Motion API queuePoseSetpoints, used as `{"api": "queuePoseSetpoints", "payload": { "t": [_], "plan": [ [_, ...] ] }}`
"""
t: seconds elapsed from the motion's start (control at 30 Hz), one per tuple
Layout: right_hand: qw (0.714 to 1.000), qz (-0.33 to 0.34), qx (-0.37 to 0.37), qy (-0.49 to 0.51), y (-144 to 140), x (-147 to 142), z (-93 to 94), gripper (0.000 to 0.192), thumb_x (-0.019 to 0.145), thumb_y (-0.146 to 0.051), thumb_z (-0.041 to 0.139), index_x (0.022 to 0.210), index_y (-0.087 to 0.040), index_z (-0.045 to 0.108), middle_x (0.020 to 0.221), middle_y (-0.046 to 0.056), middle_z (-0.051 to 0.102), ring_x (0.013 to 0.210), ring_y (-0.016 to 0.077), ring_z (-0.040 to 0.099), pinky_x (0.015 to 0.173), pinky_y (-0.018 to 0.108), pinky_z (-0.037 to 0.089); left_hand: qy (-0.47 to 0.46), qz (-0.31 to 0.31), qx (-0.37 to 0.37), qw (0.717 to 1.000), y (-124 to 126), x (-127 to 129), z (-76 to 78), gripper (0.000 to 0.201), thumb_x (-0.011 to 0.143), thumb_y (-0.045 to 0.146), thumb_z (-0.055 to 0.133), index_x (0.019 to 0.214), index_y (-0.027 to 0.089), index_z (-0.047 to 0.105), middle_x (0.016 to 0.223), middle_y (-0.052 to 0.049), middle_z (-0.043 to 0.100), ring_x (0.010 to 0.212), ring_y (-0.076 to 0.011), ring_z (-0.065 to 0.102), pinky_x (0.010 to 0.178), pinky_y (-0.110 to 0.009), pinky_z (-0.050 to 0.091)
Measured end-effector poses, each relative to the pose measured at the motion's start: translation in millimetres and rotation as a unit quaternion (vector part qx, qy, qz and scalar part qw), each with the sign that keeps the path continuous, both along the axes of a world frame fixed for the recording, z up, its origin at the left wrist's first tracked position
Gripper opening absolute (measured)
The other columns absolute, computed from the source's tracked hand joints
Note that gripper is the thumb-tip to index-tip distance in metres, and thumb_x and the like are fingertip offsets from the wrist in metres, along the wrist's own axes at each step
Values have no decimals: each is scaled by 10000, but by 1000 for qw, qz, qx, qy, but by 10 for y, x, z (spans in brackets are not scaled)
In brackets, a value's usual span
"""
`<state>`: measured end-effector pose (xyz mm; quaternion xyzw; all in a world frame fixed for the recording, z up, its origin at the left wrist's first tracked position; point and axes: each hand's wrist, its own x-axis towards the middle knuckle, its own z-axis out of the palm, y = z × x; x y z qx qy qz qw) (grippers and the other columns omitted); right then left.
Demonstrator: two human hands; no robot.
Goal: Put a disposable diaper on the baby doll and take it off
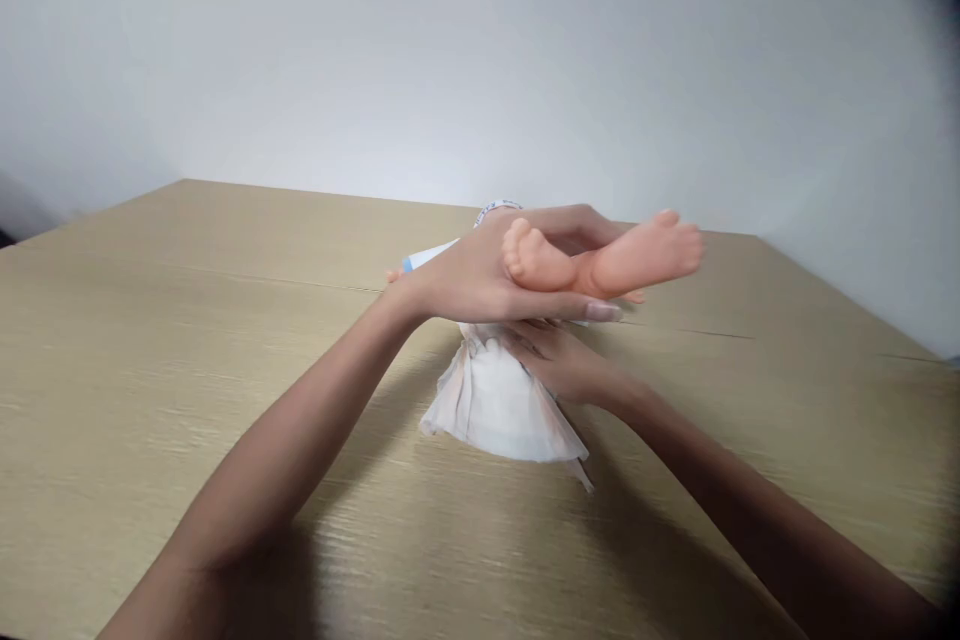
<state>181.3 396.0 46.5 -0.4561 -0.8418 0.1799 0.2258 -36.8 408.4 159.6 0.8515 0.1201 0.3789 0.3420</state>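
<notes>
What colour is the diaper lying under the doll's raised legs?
The diaper is white with faint pinkish edges, seen best in the head view.

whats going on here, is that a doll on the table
Yes. A person at a wooden table is handling a baby doll. The left hand grips the doll's legs near the ankles and holds them raised, feet crossed. The right hand is lower down, resting on a white diaper that lies spread on the table under the doll. The doll's body is mostly hidden behind the hands, so only the legs and feet show clearly.
</notes>
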Motion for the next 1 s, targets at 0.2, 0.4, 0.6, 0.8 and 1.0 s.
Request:
{"api": "queuePoseSetpoints", "payload": {
  "t": [0.2, 0.4, 0.6, 0.8, 1.0],
  "plan": [
    [992, -120, 23, 35, -611, 332, 211, 426, 1102, -549, 557, 1385, -268, 706, 1314, 112, 785, 1233, 378, 734, 1031, 566, 599, 9, 0, 56, 998, -121, 25, -217, 378, 909, 394, 880, 1227, 229, 761, 1282, -81, 772, 1210, -267, 713, 1079, -429, 551],
    [977, -33, 156, 140, -738, 198, 265, 445, 1013, -414, 716, 1423, -256, 641, 1508, 130, 674, 1448, 368, 610, 1203, 584, 516, 16, 16, 106, 994, -318, 17, -472, 369, 913, 421, 881, 1239, 294, 765, 1335, -58, 763, 1285, -275, 657, 1152, -475, 488],
    [979, 94, 128, 126, -733, 429, 248, 513, 979, -182, 654, 1478, -300, 665, 1470, 80, 696, 1371, 308, 669, 1183, 507, 552, 92, 39, 145, 984, -421, -411, -642, 339, 971, 407, 799, 1281, 275, 759, 1299, -93, 780, 1247, -286, 694, 1150, -504, 503],
    [970, 178, 160, -34, -737, 840, -79, 503, 1014, -137, 503, 1421, -325, 732, 1568, 77, 621, 1533, 278, 542, 1285, 558, 459, 215, 24, 169, 962, -388, -990, -1095, 442, 948, 288, 755, 1389, 266, 748, 1531, -116, 692, 1549, -345, 517, 1284, -552, 437],
    [969, 152, 173, -86, -740, 873, -296, 513, 1002, -72, 523, 1390, -313, 756, 1563, 106, 651, 1530, 274, 564, 1253, 542, 508, 269, 23, 188, 945, -394, -1095, -1402, 809, 766, -77, 604, 1511, 231, 676, 1697, -125, 541, 1676, -339, 354, 1364, -611, 328]
  ]
}}
